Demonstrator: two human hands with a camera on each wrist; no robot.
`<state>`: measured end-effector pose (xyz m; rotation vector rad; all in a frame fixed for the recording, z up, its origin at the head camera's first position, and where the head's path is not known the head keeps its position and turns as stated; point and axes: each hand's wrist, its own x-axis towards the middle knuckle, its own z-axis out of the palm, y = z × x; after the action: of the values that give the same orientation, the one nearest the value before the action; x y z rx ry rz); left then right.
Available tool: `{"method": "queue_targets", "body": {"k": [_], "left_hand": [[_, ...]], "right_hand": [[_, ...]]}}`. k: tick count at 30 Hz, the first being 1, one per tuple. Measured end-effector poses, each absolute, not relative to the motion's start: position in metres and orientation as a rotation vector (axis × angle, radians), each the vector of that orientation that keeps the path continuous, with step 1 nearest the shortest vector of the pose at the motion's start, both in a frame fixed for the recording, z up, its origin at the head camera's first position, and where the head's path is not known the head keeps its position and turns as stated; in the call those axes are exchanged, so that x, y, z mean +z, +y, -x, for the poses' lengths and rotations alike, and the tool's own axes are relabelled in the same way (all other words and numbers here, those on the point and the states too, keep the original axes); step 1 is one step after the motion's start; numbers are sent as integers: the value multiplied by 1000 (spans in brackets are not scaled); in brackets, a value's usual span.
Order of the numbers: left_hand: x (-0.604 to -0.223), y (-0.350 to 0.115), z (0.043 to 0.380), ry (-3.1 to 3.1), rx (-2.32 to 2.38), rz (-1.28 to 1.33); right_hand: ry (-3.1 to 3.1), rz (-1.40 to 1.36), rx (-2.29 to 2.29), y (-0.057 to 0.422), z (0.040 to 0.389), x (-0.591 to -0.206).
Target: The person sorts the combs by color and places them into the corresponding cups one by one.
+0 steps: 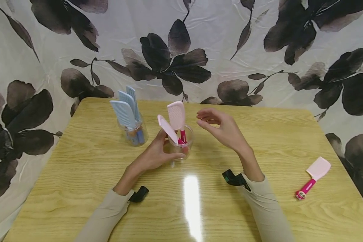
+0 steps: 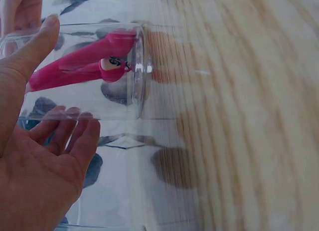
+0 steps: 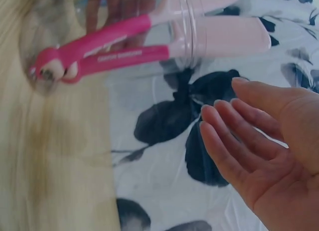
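Note:
My left hand (image 1: 152, 153) grips a clear jar (image 1: 191, 138) on the table, thumb on the near side and fingers around the far side. Two pink combs stand in it, one upright comb (image 1: 176, 115) and one leaning left (image 1: 167, 127). Their dark pink handles (image 2: 75, 59) point down to the jar's bottom in the left wrist view. To the right of the jar, my right hand (image 1: 222, 129) hovers with fingers loosely bent and nothing in them. In the right wrist view its fingertips (image 3: 219, 111) are apart from the jar.
A second clear jar (image 1: 144, 136) with several blue combs (image 1: 124, 112) stands to the left. Another pink comb (image 1: 319, 168) with a character-head handle end lies at the right of the wooden table (image 1: 63, 188). Behind hangs a flowered cloth (image 1: 224, 40).

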<state>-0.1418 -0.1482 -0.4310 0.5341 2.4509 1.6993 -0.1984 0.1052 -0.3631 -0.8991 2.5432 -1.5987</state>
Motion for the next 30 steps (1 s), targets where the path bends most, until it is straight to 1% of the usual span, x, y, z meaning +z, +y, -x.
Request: {"method": "queue_targets", "body": {"k": [18,30], "left_hand": [[-431,-147,142,2426,1727,-541],[-428,-147,142,2424,1718,-527]], "right_hand": [[2701,822,-1663,164,194,-375],[2812,746,-1621,203,186,-381]]}}
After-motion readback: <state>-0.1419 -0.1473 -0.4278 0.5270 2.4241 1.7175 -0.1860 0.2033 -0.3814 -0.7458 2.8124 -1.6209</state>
